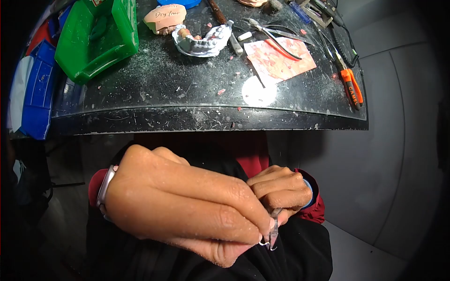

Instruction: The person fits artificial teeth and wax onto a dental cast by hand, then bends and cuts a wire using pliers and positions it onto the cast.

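Note:
My left hand, with a watch at its wrist, is closed in a pinch on a small bent metal wire. My right hand is wrapped round a pair of pliers, whose jaws point down toward the wire. The jaws meet the wire beside my left fingertips; whether they grip it firmly I cannot tell. Both hands are held over my lap, below the bench edge. The pliers' handles are hidden in my right hand.
On the dusty black bench stand a green bin, a plaster dental cast and a labelled pinkish cast. Pliers lie on a pink sheet. Orange-handled pliers lie near the right edge; a blue bin stands left.

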`<state>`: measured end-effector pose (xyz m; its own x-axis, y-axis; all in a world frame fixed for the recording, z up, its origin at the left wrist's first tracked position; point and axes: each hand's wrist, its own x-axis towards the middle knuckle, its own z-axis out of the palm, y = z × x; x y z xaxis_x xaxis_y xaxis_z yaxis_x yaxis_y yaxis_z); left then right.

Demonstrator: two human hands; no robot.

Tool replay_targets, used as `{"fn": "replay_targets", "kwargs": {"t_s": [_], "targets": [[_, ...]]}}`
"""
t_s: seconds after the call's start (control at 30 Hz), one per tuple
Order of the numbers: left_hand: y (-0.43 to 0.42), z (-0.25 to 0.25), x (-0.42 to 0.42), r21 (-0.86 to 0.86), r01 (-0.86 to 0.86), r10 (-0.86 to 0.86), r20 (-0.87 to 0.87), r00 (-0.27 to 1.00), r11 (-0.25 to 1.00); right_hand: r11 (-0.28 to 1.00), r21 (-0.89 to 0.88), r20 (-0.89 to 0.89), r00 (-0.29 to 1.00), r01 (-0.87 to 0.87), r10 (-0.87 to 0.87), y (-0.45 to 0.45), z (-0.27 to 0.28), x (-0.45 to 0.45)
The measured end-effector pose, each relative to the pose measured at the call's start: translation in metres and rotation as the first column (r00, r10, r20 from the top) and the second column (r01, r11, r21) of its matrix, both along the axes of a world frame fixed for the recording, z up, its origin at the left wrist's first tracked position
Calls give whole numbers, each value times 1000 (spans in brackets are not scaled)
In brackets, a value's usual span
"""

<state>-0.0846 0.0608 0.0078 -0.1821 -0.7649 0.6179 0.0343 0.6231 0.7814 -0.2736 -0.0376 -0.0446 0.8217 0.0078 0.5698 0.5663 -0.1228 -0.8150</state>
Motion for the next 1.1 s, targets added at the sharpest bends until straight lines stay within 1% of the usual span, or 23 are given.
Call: {"fn": "replay_targets", "kwargs": {"t_s": [0.03,0.13,0.23,0.27,0.33,0.43,0.5,0.57,0.6,0.67,0.77,0.87,0.97,1.07,1.1], "targets": [[1,2,6,32,35,-36,43,998,999,999,-40,18,999,29,-28,-1,-1,1],[1,12,18,124,137,-153,133,979,983,998,-65,14,1000,0,1,-4,2,4],[-1,23,26,218,232,-275,195,941,948,995,67,6,997,-76,76,-1,3,8],[-1,26,27,250,262,-317,212,924,932,992,85,-13,995,-93,95,-1,4,8],[0,29,27,292,263,-326,193,925,920,984,123,-50,990,-126,133,-1,4,6],[-2,29,27,320,328,-391,158,907,889,980,129,-100,981,-153,166,-1,6,4],[0,25,24,273,295,-336,118,934,916,976,143,-102,978,-167,182,-2,4,4],[11,13,11,178,149,-161,50,986,973,972,159,-97,977,-175,192,-1,3,4],[12,9,8,105,96,-100,32,994,990,970,168,-92,977,-175,193,-1,2,5],[13,1,0,-40,-17,17,-20,1000,999,968,179,-84,978,-174,191,0,2,5],[15,-8,-9,-117,-124,112,-106,988,985,971,179,-73,983,-156,171,-1,1,6],[15,-6,-8,-130,-158,146,-96,985,979,978,169,-56,989,-125,136,-1,2,7],[18,-10,-12,-130,-184,168,-127,978,974,984,140,-15,993,-114,117,-3,2,8],[15,9,3,55,-4,0,80,997,998,993,78,18,996,-93,92,-5,2,10],[16,6,2,20,-27,26,42,999,999,995,56,16,996,-85,85,-6,3,11]]}}
